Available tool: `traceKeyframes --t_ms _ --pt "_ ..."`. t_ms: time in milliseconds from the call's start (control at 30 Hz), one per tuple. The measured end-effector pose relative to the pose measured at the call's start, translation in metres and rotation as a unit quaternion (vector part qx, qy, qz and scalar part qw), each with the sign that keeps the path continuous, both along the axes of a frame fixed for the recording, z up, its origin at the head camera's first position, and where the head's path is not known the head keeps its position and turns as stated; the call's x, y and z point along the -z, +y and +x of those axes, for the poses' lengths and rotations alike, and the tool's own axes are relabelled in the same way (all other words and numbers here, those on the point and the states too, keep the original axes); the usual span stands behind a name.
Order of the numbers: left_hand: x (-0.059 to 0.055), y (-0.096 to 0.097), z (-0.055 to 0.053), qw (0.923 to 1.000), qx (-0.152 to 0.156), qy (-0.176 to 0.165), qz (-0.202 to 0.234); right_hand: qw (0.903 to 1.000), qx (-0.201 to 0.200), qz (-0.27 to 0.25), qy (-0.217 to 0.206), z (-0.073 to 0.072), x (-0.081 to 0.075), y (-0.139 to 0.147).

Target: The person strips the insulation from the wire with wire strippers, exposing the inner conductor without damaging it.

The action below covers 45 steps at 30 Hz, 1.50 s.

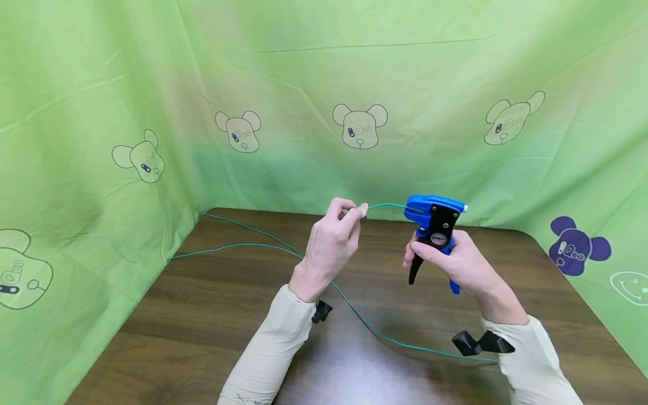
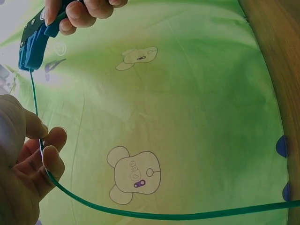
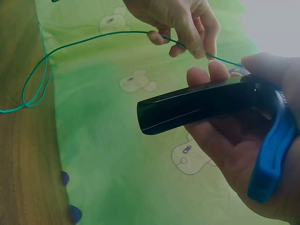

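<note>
In the head view my left hand (image 1: 329, 242) pinches a thin green wire (image 1: 387, 204) between thumb and fingers. To the right, my right hand (image 1: 476, 264) grips a blue and black wire stripper (image 1: 439, 220) by its handles, its head pointing left. The wire's end enters the stripper's blue nose, as the left wrist view also shows at the stripper head (image 2: 33, 54); how deep it sits inside is hidden. A short length of wire spans between hand and tool. The right wrist view shows the black handle (image 3: 197, 107) and blue handle (image 3: 272, 161) spread apart.
More green wire (image 1: 374, 329) loops over the brown wooden table (image 1: 192, 332), toward the left edge and under the right wrist. A green curtain (image 1: 304, 73) printed with bear faces encloses the back and sides. Black camera mounts (image 1: 481, 342) sit on the wrists.
</note>
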<state>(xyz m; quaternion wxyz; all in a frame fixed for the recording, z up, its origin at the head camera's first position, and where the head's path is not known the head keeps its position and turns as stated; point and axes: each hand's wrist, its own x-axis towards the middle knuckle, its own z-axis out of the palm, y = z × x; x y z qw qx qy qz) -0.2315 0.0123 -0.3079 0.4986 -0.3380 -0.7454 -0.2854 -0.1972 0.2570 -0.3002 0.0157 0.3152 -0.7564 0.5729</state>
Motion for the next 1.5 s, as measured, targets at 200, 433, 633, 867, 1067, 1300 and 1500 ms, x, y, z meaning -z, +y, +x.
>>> traceKeyframes --t_ms 200,433,633,867,1067,1300,1500 --pt "-0.0003 0.0008 -0.0008 0.9999 -0.002 0.013 -0.006 1.0 -0.001 0.0 0.001 -0.0009 0.0009 0.0" --pt "0.0002 0.0011 -0.0008 0.9999 -0.008 0.014 0.005 1.0 -0.003 -0.003 0.0 -0.0005 0.0009 0.0006" --pt "0.0002 0.0002 -0.0001 0.9998 -0.015 0.01 0.008 0.9999 -0.009 -0.005 0.004 0.0006 0.0003 0.0018" --pt "0.0003 0.0014 0.0009 0.9999 -0.013 0.001 0.003 0.9999 -0.01 -0.008 0.003 0.0 0.0007 0.0007" --pt "0.0007 0.0029 0.0025 0.9999 -0.015 -0.003 0.003 1.0 -0.006 -0.003 0.0 -0.0004 0.0009 0.0014" --pt "0.001 0.0036 0.0025 0.9999 -0.014 -0.004 0.008 1.0 -0.003 0.001 0.0 -0.0008 0.001 0.0016" --pt "0.0013 0.0038 0.0023 0.9999 -0.014 -0.001 0.007 1.0 -0.001 0.001 -0.001 -0.0007 0.0003 0.0021"
